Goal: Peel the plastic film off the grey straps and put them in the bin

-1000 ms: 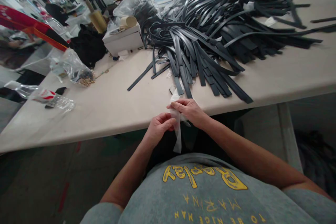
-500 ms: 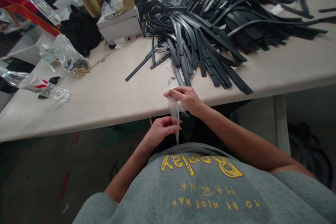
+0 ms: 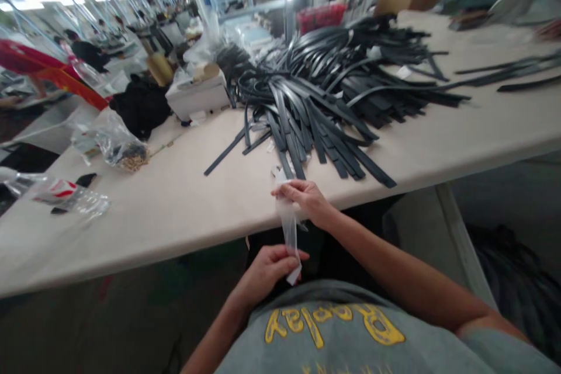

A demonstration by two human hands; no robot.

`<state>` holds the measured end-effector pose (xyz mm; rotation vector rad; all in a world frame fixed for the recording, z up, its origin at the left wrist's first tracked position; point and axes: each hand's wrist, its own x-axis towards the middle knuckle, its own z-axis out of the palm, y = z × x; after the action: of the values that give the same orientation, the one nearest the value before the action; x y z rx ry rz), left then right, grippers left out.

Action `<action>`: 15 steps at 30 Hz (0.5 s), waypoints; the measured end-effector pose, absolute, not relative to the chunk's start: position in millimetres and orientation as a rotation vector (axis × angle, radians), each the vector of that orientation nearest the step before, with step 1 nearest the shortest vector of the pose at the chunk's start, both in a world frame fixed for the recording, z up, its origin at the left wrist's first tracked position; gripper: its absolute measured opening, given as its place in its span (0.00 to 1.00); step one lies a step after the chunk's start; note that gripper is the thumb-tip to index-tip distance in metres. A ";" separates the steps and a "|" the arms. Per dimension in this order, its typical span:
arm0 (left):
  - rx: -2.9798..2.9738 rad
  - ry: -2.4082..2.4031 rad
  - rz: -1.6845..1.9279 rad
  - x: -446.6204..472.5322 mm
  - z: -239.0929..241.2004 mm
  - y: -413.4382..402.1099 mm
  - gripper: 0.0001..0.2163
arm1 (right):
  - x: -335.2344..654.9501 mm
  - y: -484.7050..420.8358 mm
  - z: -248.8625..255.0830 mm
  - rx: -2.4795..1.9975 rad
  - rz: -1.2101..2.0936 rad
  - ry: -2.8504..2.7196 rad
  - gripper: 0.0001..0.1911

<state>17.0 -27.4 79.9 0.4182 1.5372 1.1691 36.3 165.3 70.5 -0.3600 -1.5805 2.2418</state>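
A narrow, translucent white strip (image 3: 288,228), which looks like thin plastic or tape, stretches between my hands at the table's front edge. My right hand (image 3: 307,197) pinches its upper part just over the edge. Lower down and nearer my body, my left hand (image 3: 274,266) grips the bottom end between thumb and fingers. A small white end of the strip pokes out below the left thumb. Just beyond the right hand lie the tips of many flat black straps (image 3: 307,123), heaped on the table.
The pale table (image 3: 175,216) runs across the view. On its left lie a clear plastic bottle (image 3: 65,193), a bag with small brass-coloured pieces (image 3: 127,155), a black cloth bundle (image 3: 140,106) and a white box (image 3: 197,93). A red basket (image 3: 322,16) stands behind the straps.
The view has tilted up, so more of the room shows. My left hand has moved farther from the right along the strip, and a white end now shows below the left thumb.
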 end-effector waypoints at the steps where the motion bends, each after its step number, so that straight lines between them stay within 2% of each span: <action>1: 0.413 1.527 1.145 16.5 75.9 -28.1 0.17 | 36.4 165.2 68.5 -0.351 2.252 -1.595 0.25; 7: 0.510 1.535 1.038 14.1 62.8 -16.3 0.13 | 33.2 161.3 67.1 -0.194 2.138 -1.807 0.23; 12: 0.539 1.584 0.992 3.4 78.2 -30.8 0.15 | 32.6 186.8 67.5 -0.122 1.287 -2.372 0.25; 15: 0.479 1.809 1.239 -30.3 107.1 -67.8 0.16 | 29.1 223.6 61.4 -0.216 0.997 -2.444 0.18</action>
<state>-30.3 -67.8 107.1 0.4787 1.8085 1.2385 29.1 223.6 61.4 -0.2163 -2.4436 0.9974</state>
